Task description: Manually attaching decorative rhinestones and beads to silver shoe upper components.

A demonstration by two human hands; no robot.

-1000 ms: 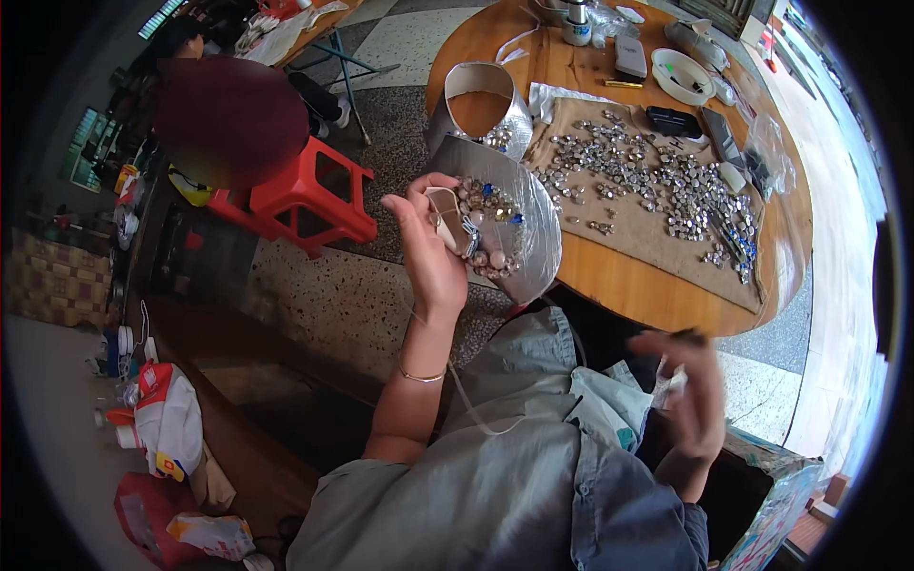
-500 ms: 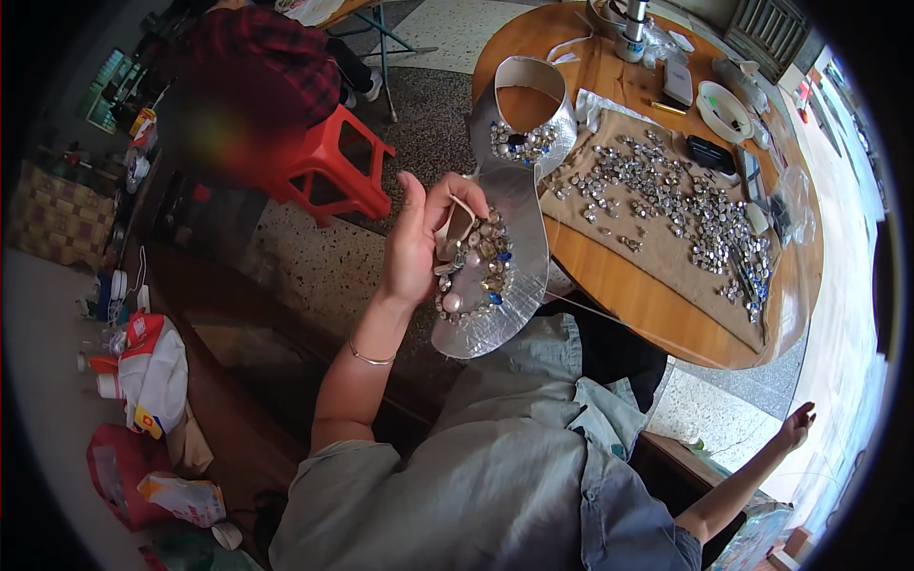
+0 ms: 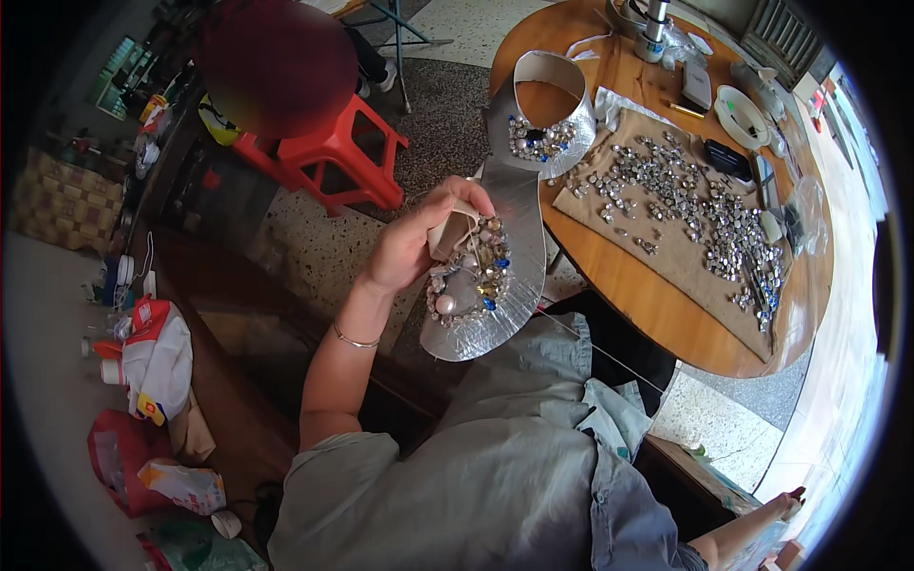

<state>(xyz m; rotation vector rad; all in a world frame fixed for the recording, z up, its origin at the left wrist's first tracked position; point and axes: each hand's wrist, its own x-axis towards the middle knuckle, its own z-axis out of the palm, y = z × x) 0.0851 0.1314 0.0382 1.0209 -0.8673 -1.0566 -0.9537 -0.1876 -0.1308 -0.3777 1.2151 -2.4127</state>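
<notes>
My left hand (image 3: 419,233) grips a silver, foil-like sheet (image 3: 519,281) at its left edge, thumb and fingers closed over a beige flap. A cluster of beads and stones (image 3: 490,262), pearly, clear, amber and blue, curves across the sheet under my fingers. The sheet's far part stands up in a loop (image 3: 503,114) against the table edge, bearing a second beaded cluster (image 3: 538,140). Far out at the lower right, my right hand (image 3: 792,502) is small and its fingers look closed; what they hold cannot be made out. A thin thread (image 3: 609,354) runs rightward from the sheet.
On the round wooden table (image 3: 619,276), a brown cloth (image 3: 590,207) carries many loose clear stones (image 3: 728,243). A white bowl (image 3: 738,112), a black case (image 3: 728,160) and a grey box (image 3: 697,84) stand beyond. A red stool (image 3: 357,157) is at left, near a seated person. Bags (image 3: 157,357) lie at far left.
My right hand has moved down and farther out to the right. My left hand has shifted slightly left and down with the beaded sheet, its thumb now folded in. The view has shifted a little.
</notes>
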